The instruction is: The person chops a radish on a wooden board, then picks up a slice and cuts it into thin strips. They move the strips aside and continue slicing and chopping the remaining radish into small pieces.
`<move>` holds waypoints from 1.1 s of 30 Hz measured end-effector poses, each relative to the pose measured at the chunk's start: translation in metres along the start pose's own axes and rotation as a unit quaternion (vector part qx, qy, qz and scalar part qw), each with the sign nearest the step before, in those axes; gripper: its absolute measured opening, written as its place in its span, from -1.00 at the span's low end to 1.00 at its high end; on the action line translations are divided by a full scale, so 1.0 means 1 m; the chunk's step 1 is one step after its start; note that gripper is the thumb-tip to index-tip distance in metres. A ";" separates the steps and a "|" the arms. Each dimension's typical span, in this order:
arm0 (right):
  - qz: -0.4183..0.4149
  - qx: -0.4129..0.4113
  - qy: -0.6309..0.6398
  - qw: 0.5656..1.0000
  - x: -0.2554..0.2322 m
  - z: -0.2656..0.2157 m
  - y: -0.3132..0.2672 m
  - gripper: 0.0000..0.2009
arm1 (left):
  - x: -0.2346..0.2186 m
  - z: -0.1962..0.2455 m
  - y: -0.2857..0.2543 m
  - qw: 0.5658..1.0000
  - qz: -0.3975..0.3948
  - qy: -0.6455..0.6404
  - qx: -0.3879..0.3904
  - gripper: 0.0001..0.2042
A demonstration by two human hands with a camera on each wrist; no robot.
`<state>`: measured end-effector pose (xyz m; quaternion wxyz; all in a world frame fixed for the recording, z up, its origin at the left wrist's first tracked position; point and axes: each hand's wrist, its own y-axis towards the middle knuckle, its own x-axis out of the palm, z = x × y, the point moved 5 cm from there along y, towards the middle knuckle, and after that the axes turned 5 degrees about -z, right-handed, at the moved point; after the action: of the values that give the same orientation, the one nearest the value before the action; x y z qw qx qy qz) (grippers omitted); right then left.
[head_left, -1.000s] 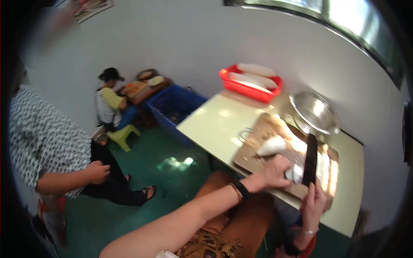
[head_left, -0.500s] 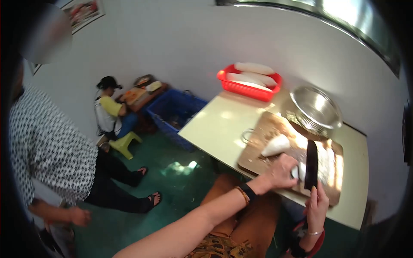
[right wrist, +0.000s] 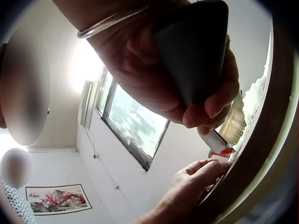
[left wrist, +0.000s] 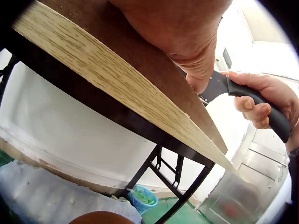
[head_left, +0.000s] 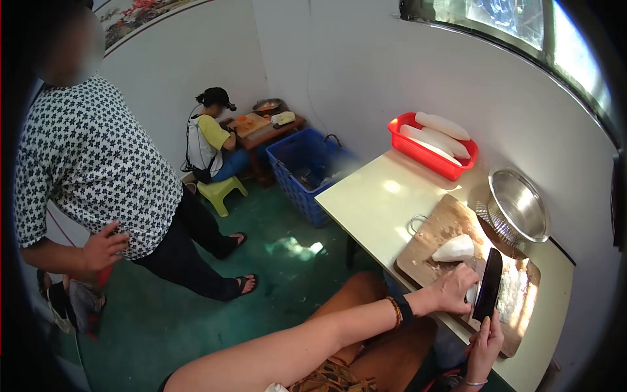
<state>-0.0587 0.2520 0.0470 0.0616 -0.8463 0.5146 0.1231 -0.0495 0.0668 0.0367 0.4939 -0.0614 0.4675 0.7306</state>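
Food-prep kitchen (chopping board point(head_left: 436, 246), colander point(head_left: 516, 208))

A cutting board point(head_left: 436, 236) lies on the desk point(head_left: 372, 196) near its front edge. A radish piece point(head_left: 454, 249) rests on the board, with a colander point(head_left: 516, 206) behind it. A basket point(head_left: 428, 155) sits at the desk's far end, and a crate point(head_left: 304, 163) stands on the floor left of the desk.
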 end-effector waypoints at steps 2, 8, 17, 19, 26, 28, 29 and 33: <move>-0.005 -0.008 -0.002 1.000 -0.001 0.001 0.001 -0.58 | 0.002 0.001 0.000 1.000 0.004 -0.003 0.007 -0.55; -0.018 -0.014 0.000 1.000 0.006 -0.041 -0.013 -0.71 | 0.012 -0.008 -0.004 1.000 0.018 -0.011 0.011 -0.54; -0.018 -0.060 -0.072 0.995 0.009 -0.061 -0.015 -0.65 | 0.009 -0.003 -0.003 1.000 -0.012 -0.005 0.010 -0.55; -0.014 -0.056 -0.074 0.996 0.010 -0.057 -0.014 -0.64 | 0.005 -0.002 -0.003 1.000 0.012 -0.008 0.026 -0.58; -0.035 -0.047 0.038 0.998 0.007 0.021 0.020 -0.60 | -0.001 0.004 -0.002 1.000 0.003 0.013 0.021 -0.61; -0.027 -0.012 -0.001 1.000 0.008 -0.016 0.000 -0.60 | -0.004 0.006 -0.001 0.998 0.022 0.024 0.048 -0.63; -0.030 0.007 -0.004 1.000 0.005 -0.026 -0.006 -0.58 | -0.008 0.011 0.001 0.998 0.013 0.049 0.037 -0.62; -0.017 0.004 -0.082 0.996 0.000 -0.045 -0.016 -0.60 | -0.008 0.007 0.002 0.998 -0.020 0.049 0.021 -0.60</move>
<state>-0.0381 0.2493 0.0903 0.1091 -0.8418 0.4937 0.1892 -0.0444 0.0660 0.0463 0.4856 -0.0961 0.5054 0.7068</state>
